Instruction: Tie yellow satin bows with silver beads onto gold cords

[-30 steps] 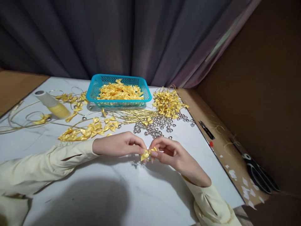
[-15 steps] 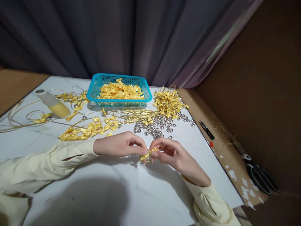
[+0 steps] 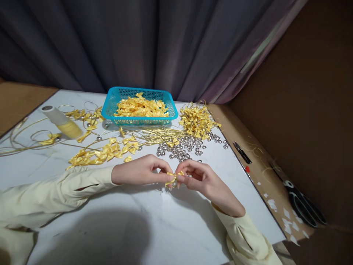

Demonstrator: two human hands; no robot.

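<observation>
My left hand (image 3: pixel 146 171) and my right hand (image 3: pixel 202 178) meet above the white tabletop (image 3: pixel 176 228). Between their fingertips is a small yellow ribbon bow (image 3: pixel 174 178), pinched at its left side by one hand and at its right by the other. Something small and shiny shows at the middle of the bow, partly hidden by the fingers. Just beyond my hands lie loose silver bells or beads (image 3: pixel 182 147). A row of yellow bows (image 3: pixel 104 152) rests behind my left forearm.
At the back stands a blue basket (image 3: pixel 110 110) filled with yellow bows. Beside it are a heap of corded bows (image 3: pixel 197 119) and gold cords (image 3: pixel 160 135). A bottle with yellow contents (image 3: pixel 63 123) is at left; scissors (image 3: pixel 303 206) and black snips (image 3: pixel 242 152) lie right.
The bow has turned between my fingertips and now faces up more squarely, with its shiny middle showing. Both hands have shifted only slightly.
</observation>
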